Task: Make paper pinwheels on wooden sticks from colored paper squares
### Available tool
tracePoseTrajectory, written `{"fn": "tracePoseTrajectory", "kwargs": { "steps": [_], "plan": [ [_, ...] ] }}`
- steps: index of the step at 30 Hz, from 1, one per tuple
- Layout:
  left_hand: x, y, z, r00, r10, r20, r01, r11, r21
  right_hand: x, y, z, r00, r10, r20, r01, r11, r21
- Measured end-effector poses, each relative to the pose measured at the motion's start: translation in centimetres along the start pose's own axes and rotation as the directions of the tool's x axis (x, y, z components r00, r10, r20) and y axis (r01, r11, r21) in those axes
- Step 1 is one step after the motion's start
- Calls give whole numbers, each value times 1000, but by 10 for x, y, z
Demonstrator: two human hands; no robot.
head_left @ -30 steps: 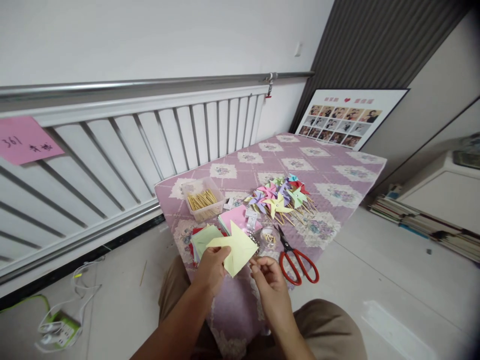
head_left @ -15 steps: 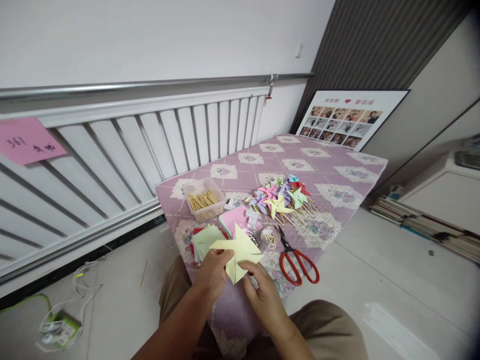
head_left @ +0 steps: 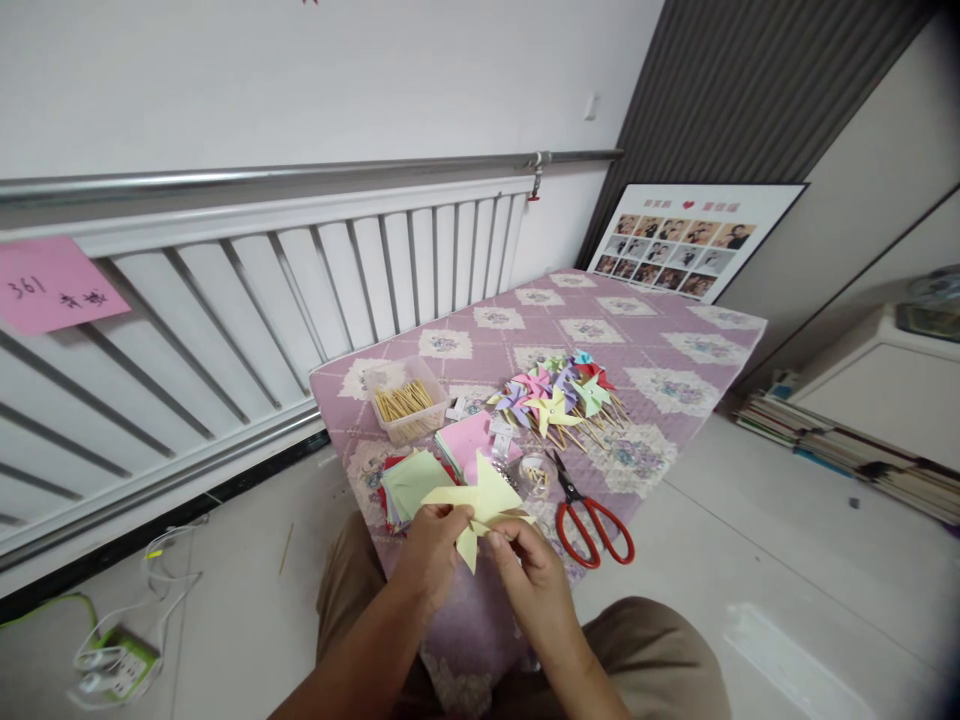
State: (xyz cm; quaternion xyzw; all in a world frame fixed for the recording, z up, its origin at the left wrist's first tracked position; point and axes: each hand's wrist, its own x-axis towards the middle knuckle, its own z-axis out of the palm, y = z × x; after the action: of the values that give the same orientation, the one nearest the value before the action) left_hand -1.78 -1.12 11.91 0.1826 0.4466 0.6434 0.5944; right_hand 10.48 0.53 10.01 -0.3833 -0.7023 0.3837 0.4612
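A pale yellow paper pinwheel, cut and partly folded, is held above the near part of the table. My left hand pinches it on the left, near its centre. The fingers of my right hand are closed on a flap at its lower right. Beyond it lie a stack of pink paper and a round clear tub of small pieces. Left of the pinwheel is a stack of coloured paper squares, pale green on top. Red-handled scissors lie to the right of my right hand.
A clear plastic box of thin wooden sticks stands at the table's left side. Several finished pinwheels on sticks lie in a pile farther back. The white radiator runs along the table's left edge. A photo board leans behind.
My right hand has brought a lower-right flap of the yellow paper inward and up toward the centre. My left hand keeps its pinch. The view has shifted slightly.
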Motion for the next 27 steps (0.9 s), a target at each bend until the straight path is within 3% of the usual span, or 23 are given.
{"fn": "tracePoseTrajectory", "kwargs": {
  "steps": [10,21,27],
  "plan": [
    [-3,-7,0,1000,18,-24,-19,999,-31,3,4,7,992,71,-106,-68,997,27],
    [-2,-7,0,980,14,-197,19,986,168,6,4,9,992,85,-95,-87,996,-12],
    [-1,-12,-5,979,64,-196,-15,970,241,6,6,9,992,86,-97,-87,996,-13]
  ]
}}
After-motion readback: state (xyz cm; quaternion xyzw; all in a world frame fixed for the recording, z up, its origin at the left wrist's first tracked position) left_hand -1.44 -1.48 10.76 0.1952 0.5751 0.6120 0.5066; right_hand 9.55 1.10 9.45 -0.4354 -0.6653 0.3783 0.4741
